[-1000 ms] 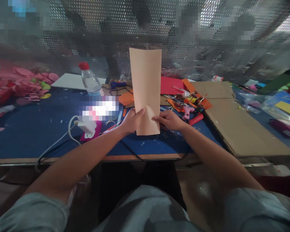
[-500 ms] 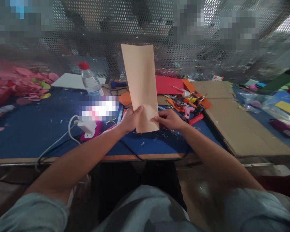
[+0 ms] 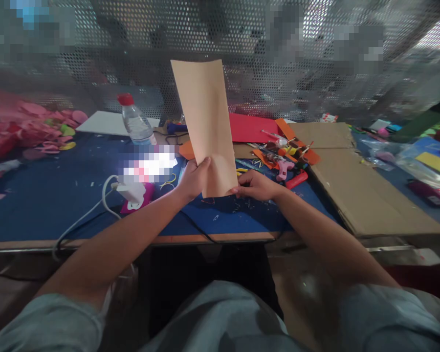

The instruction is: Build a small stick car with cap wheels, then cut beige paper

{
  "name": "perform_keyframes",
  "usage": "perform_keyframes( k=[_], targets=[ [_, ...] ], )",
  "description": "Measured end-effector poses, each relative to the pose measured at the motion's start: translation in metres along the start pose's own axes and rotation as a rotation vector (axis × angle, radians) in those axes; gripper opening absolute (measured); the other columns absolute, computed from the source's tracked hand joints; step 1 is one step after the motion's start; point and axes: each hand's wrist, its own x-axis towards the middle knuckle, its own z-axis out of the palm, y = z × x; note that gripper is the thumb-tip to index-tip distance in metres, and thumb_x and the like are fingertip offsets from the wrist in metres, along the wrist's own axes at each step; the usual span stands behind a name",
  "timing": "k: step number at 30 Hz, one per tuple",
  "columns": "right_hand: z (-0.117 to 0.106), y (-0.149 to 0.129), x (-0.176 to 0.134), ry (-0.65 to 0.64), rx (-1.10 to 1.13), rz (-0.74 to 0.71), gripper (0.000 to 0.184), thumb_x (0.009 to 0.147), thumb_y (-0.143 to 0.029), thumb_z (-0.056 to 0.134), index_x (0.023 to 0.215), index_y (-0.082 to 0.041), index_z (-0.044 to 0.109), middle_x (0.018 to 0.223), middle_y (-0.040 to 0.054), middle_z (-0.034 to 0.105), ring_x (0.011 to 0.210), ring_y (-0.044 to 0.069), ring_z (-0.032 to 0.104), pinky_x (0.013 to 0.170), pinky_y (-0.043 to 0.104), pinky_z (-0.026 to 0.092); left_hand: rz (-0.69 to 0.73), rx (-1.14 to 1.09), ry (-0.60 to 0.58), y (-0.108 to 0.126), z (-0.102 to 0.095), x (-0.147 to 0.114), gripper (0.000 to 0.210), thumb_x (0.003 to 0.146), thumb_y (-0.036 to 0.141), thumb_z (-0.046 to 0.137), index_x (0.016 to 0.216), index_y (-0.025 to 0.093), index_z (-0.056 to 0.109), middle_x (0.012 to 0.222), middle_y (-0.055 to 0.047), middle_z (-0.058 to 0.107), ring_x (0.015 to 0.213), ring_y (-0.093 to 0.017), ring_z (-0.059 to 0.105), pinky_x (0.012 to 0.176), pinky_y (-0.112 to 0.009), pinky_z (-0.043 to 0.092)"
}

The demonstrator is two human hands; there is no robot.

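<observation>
A long beige sheet [image 3: 207, 112], like craft foam or card, stands tilted up over the blue table, leaning left at its top and slightly curved. My left hand [image 3: 194, 178] grips its lower left part, thumb on the near face and the fingers hidden behind. At the lower right corner, my right hand [image 3: 254, 186] pinches the sheet's edge between thumb and fingers. Beyond the sheet lies a red sheet [image 3: 254, 128], partly covered by it. A pink glue gun [image 3: 285, 168] and a red-handled tool [image 3: 297, 179] rest just right of my right hand.
A water bottle [image 3: 137, 122] with a red cap stands at the back left. In front of it are a white plug [image 3: 130, 191] and its cable on a magenta power strip [image 3: 146, 193]. Pink scraps [image 3: 33, 122] pile up far left. Flat cardboard [image 3: 370, 190] covers the right side.
The beige sheet has shifted left and leans further left at the top. My right hand has slid down to its lower corner; my left hand keeps its grip.
</observation>
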Motion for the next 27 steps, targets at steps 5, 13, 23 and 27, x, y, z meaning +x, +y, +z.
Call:
perform_keyframes(
  k=[5,13,23,27],
  targets=[
    [-0.001,0.003,-0.001,0.02,-0.05,-0.004,0.06,0.093,-0.069,0.069,0.072,-0.014,0.076,0.06,0.0024,0.065,0.054,0.012,0.054,0.053,0.025,0.039,0.03,0.043,-0.017,-0.001,-0.001,0.002,0.048,0.091,0.054,0.069,0.116,0.013,0.074,0.126,-0.018,0.079,0.127,-0.039,0.071,0.112,-0.053,0.057],
    [0.001,-0.001,-0.003,0.033,0.028,0.041,0.065,0.098,-0.073,0.058,0.069,-0.016,0.07,0.05,-0.0025,0.055,0.046,0.009,0.043,0.048,0.024,0.033,0.041,-0.011,-0.037,-0.002,0.0,0.001,0.052,0.088,0.055,0.074,0.118,0.014,0.073,0.137,-0.019,0.075,0.136,-0.04,0.067,0.118,-0.055,0.054],
    [0.003,0.005,-0.002,0.205,0.035,0.084,0.07,0.093,-0.08,0.059,0.066,-0.016,0.068,0.051,-0.0009,0.057,0.045,0.009,0.045,0.046,0.024,0.033,-0.028,0.064,-0.159,-0.005,0.0,-0.002,0.048,0.087,0.048,0.078,0.117,0.011,0.075,0.111,-0.018,0.082,0.096,-0.034,0.081,0.081,-0.047,0.07],
    [0.004,0.007,-0.002,0.166,0.103,0.116,0.08,0.091,-0.09,0.049,0.064,-0.017,0.067,0.048,-0.0005,0.054,0.041,0.01,0.044,0.042,0.024,0.03,-0.089,0.11,-0.231,-0.007,0.0,-0.003,0.05,0.089,0.057,0.076,0.106,0.011,0.077,0.092,-0.016,0.08,0.067,-0.026,0.076,0.053,-0.038,0.065]
  ],
)
